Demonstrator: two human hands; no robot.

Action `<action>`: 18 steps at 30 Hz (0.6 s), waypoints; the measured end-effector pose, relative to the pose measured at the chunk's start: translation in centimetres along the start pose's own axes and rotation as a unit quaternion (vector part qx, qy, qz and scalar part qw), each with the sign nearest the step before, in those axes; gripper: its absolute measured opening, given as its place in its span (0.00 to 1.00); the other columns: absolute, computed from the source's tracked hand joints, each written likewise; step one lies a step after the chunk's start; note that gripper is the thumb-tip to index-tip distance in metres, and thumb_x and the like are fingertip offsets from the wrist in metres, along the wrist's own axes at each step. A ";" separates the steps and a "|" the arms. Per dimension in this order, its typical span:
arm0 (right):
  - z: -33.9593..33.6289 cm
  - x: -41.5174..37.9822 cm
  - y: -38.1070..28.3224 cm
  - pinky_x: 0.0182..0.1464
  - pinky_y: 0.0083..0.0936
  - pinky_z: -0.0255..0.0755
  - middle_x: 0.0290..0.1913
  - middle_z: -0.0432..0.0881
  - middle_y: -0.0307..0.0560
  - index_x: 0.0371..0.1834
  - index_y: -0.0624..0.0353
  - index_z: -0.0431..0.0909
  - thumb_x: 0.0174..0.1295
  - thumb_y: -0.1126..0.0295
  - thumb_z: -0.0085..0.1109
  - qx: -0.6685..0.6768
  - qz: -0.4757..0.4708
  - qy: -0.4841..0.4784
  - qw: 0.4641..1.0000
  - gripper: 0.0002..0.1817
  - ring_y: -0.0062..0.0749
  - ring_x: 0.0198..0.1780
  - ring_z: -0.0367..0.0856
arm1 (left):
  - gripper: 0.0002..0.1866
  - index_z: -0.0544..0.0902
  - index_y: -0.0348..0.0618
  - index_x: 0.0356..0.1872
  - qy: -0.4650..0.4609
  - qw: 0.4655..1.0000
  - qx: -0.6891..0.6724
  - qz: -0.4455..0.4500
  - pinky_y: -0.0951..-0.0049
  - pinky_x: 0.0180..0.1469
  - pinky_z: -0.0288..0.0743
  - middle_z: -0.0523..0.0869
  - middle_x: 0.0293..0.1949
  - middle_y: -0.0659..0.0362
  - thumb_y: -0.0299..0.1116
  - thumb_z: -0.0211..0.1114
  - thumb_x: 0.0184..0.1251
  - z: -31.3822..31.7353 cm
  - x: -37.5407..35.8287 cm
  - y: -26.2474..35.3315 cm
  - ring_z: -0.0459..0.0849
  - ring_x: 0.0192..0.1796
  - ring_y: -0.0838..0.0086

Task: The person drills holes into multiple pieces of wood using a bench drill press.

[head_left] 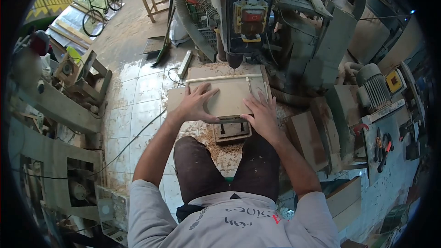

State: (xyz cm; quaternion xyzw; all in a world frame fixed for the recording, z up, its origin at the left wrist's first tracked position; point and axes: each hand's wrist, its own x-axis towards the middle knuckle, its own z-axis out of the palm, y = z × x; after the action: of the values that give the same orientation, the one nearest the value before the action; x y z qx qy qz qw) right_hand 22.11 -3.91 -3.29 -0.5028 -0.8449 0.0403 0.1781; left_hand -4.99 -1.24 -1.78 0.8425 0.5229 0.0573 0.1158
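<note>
A flat, light wooden board (229,97) lies on the work table beneath a drill press (248,18). My left hand (197,104) rests on the board's left part, fingers spread and thumb near the front edge. On the right side, my right hand (262,112) lies with its fingers apart over the front corner, its thumb also by the near edge. Behind the board runs a pale wooden strip (223,78). The chuck (234,59) points down, its thin bit close over this strip. A narrow strip (248,85) lies near my right fingers.
Wood shavings (216,149) cover the press base and nearby tiles. A red-button switch (251,16) sits on the press front. To the right stand a motor (374,86) and pliers (379,146). A cable (133,143) crosses the floor at left; a bicycle (98,14) stands farther back.
</note>
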 end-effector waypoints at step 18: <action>0.3 3.4 1.2 0.69 0.65 0.45 0.67 0.69 0.43 0.62 0.48 0.72 0.57 0.49 0.61 -0.026 0.004 -0.033 0.999 0.30 0.39 0.72 0.58 | 0.64 0.57 0.46 0.73 0.019 0.999 0.043 0.010 0.27 0.69 0.30 0.58 0.70 0.41 0.72 0.68 0.33 0.9 3.1 -1.9 0.54 0.74 0.48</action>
State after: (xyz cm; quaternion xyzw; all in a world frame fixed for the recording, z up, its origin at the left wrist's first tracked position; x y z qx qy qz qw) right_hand 21.56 -0.31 -3.01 -0.5090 -0.8491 0.0359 0.1366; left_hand -5.00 2.23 -3.22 0.8508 0.5184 0.0516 0.0689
